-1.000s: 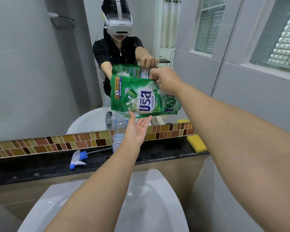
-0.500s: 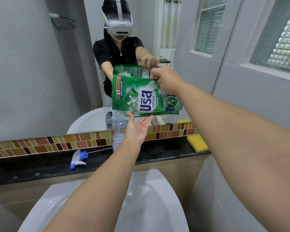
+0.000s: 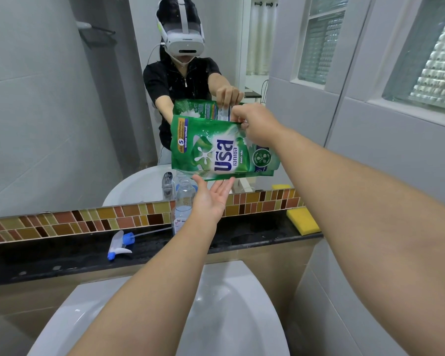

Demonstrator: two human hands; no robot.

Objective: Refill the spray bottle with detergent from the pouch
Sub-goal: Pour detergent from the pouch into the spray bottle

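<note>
A green detergent pouch [image 3: 216, 150] hangs sideways in the air above the counter. My right hand [image 3: 254, 124] pinches its upper right corner. Just under the pouch's bottom edge my left hand [image 3: 211, 196] is held palm up with fingers spread, fingertips touching or nearly touching the pouch. A clear spray bottle [image 3: 183, 204] without its top stands upright on the black ledge, below the pouch's lower left corner and partly behind my left hand. Its white and blue trigger head [image 3: 120, 244] with a dip tube lies on the ledge to the left.
A black counter ledge [image 3: 62, 255] runs along a mirror with a mosaic tile strip. A yellow sponge [image 3: 303, 220] lies at the ledge's right end. A white basin [image 3: 229, 317] sits below. A tiled wall with glass blocks is on the right.
The pouch has risen very slightly with my right hand. My left hand stays under it, palm up.
</note>
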